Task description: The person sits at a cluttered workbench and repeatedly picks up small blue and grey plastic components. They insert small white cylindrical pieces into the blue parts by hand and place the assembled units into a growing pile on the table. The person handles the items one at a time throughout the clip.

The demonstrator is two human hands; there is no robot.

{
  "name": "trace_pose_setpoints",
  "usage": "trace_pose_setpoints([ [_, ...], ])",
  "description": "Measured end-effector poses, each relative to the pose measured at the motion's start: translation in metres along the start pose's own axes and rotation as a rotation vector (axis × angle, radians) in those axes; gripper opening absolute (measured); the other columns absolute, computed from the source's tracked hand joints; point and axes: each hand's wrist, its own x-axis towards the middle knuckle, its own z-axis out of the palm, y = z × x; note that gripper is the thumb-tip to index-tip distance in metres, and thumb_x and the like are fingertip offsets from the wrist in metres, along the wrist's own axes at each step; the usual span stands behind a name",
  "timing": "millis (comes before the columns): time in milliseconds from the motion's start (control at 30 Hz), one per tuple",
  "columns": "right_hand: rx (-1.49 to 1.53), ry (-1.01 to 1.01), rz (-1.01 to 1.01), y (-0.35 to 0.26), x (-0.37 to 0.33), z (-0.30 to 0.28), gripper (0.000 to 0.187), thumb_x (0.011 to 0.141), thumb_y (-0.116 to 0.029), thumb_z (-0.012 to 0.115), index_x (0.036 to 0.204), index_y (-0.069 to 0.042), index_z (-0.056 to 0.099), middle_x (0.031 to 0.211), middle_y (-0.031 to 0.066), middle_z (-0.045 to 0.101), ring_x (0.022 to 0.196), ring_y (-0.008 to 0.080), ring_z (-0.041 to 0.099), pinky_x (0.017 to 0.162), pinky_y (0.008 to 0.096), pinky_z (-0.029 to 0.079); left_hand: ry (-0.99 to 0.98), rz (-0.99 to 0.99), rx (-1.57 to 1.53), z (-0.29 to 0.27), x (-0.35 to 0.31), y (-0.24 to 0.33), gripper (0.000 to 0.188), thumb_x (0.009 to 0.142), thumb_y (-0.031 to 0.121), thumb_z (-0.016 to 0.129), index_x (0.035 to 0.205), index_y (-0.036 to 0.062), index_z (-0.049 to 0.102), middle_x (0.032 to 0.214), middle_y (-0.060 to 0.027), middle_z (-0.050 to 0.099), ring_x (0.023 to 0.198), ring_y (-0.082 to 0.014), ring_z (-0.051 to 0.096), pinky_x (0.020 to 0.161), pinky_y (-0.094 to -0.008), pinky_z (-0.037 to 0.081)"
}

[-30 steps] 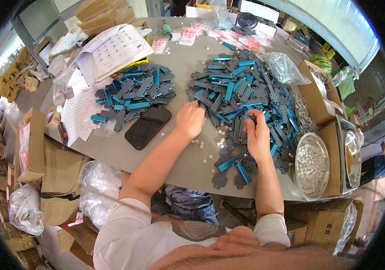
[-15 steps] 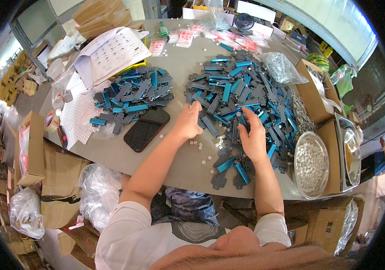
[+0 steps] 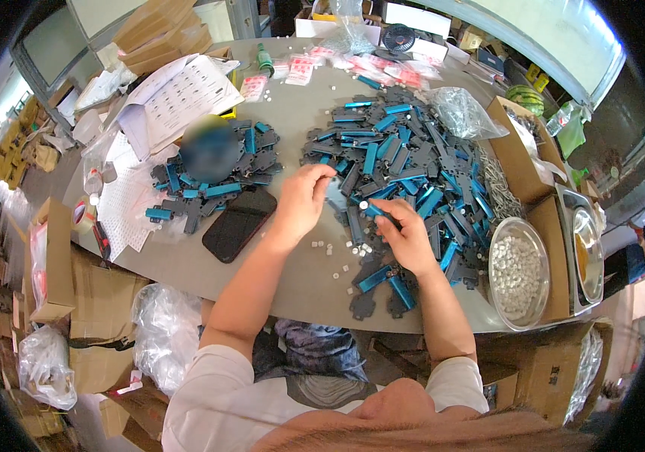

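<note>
Grey tabletop [image 3: 311, 290] spreads under both arms in a crowded workroom. Just above it, pinched between the thumb and fingers of the right hand [image 3: 407, 235], is a blue piece [image 3: 374, 210] with a small white bead [image 3: 364, 205] at its near-left end; the grip sits behind that end, probably to keep it free. Close by, the left hand [image 3: 301, 203] has its fingers curled and narrow, but I cannot tell whether they hold anything. Beyond the hands lies a large pile of dark and blue parts [image 3: 413, 154], likely put there for easy reach, as is the metal bowl [image 3: 515, 322] of white beads [image 3: 518, 271] beside the right arm. A phone [image 3: 238, 224] lies between the left arm and a smaller pile [image 3: 251, 143], perhaps kept separate. Farther out are papers [image 3: 183, 105], a green bottle [image 3: 264, 59], a fan [image 3: 398, 38] and cardboard boxes [image 3: 515, 162]
</note>
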Motion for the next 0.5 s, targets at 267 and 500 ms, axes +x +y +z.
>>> trace_pose_setpoints([
  [267,0.479,0.122,0.234,0.012,-0.004,0.014,0.019,0.089,-0.001,0.060,0.107,0.001,0.056,0.102,0.0069,0.052,0.082,0.0164,0.065,0.069,0.0257,0.055,-0.244,-0.214,-0.900,0.038,-0.020,0.011,0.032,0.085,-0.008,0.059,0.115,0.0007,0.057,0.106,-0.0053,0.062,0.097,-0.0121,0.059,0.085,-0.0265,0.048],
  [500,0.424,0.135,0.248,-0.002,-0.001,0.008,0.015,0.087,-0.001,0.064,0.101,-0.001,0.058,0.109,0.0058,0.049,0.080,0.0142,0.065,0.062,0.0233,0.055,-0.106,-0.152,-0.994,0.045,-0.021,0.011,0.036,0.084,-0.010,0.057,0.117,0.0030,0.052,0.114,-0.0118,0.063,0.099,-0.0158,0.060,0.088,-0.0295,0.048],
])
